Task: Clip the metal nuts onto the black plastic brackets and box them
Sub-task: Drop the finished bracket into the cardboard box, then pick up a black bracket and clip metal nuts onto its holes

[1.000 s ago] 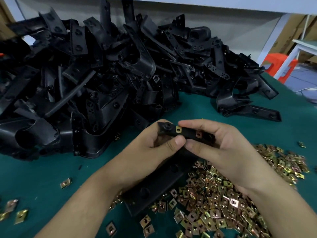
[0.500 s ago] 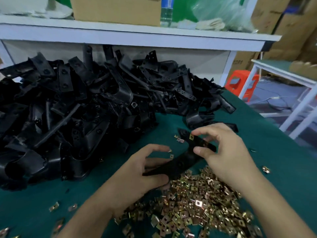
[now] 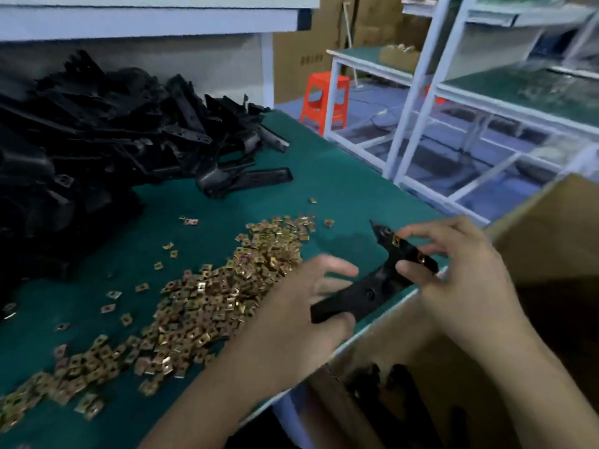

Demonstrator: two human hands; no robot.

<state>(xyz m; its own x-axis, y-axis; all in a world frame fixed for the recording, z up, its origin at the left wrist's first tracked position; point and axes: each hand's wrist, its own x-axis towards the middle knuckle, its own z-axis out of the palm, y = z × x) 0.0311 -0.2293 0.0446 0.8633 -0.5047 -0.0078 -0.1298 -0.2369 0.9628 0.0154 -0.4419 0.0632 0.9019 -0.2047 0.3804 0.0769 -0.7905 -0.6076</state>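
You are holding the bracket (image 3: 366,291) in both hands right over the table (image 3: 340,189) edge. Its long arm is running from 8 o'clock at your left hand (image 3: 291,322) up toward 2 o'clock, where the short arm is carrying two clipped nuts (image 3: 396,241). Your left hand is gripping the lower end; your right hand (image 3: 463,280) is pinching the nutted arm between forefinger and thumb. The cardboard box (image 3: 547,234) is gaping at 5 o'clock from the grip, just beside and below, and your right hand is the nearer to it — so the drop, I judge, is asking for a short swing that way. The nut pile (image 3: 210,303) is lying at 9 o'clock and the bracket heap (image 3: 97,140) at 11 — nothing is standing between bracket and box.
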